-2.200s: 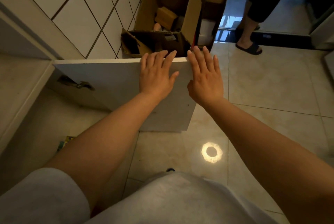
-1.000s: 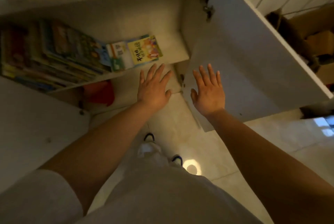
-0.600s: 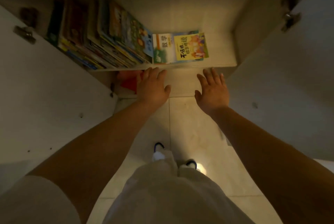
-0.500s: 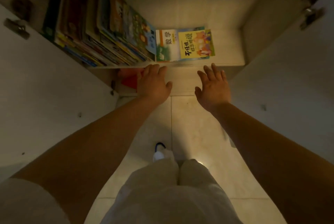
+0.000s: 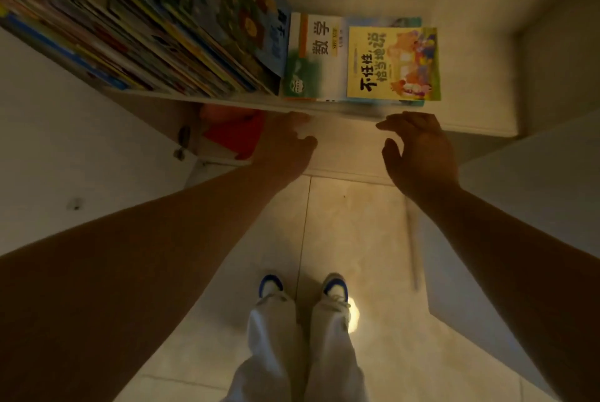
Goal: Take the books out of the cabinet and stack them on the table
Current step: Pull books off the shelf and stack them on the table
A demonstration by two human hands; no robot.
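- Books in the cabinet sit on the white shelf board (image 5: 470, 129): a leaning row of thin, colourful picture books (image 5: 156, 31) fills its left part, and a small flat pile topped by a yellow paperback with a cartoon cover (image 5: 393, 64) over a green-and-white textbook (image 5: 308, 57) lies at the front edge, right of the row.
- Left hand (image 5: 285, 145) and right hand (image 5: 418, 148) hover just below that front edge, fingers loosely spread, holding nothing.
- Risk: the row tilts toward the flat pile and its nearest book seems to rest on it, so pulling the pile out could let the row slide or fan down.
- Risk: thin, glossy covers may slip apart if the pile is pinched from one side only; the yellow one could skate off onto the tiled floor (image 5: 324, 239).
- Hard to tell: motion blur smears the left fingertips and the shelf edge, so contact is uncertain.
- The row's left end is cut off.
- A red object (image 5: 233, 132) under the shelf is unidentifiable.
- No table is in view.
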